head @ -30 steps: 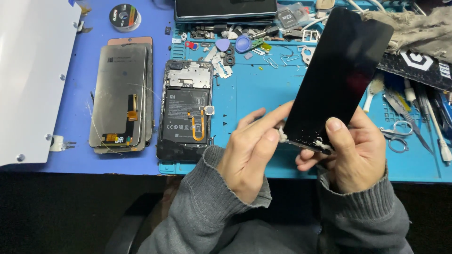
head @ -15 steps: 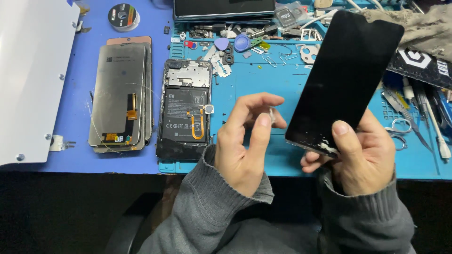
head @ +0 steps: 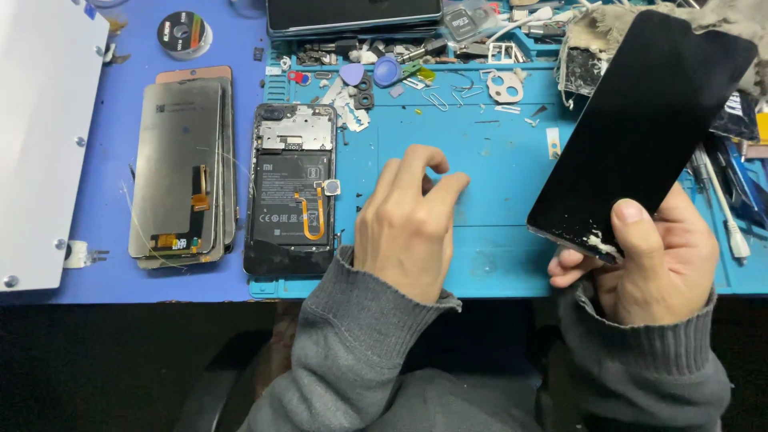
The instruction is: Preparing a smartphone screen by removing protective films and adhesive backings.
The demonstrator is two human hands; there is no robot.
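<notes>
My right hand (head: pixel 652 256) grips the lower corner of a black phone screen panel (head: pixel 644 128), held tilted above the blue work mat (head: pixel 488 160); white residue clings to its bottom edge. My left hand (head: pixel 408 224) hovers over the mat with fingertips pinched together, apart from the panel; whether something tiny sits between them is too small to tell. To its left lies an opened phone body (head: pixel 290 188), its battery and orange flex cable exposed.
A stack of display panels (head: pixel 182 164) lies left of the phone body. A white board (head: pixel 40 136) sits at far left, a tape roll (head: pixel 182 32) at top. Small parts, picks and clips (head: pixel 384 72) litter the mat's back; tools and tweezers (head: pixel 720 192) lie at right.
My left hand left the screen panel's edge and moved left and down over the mat. My right hand carried the panel to the right.
</notes>
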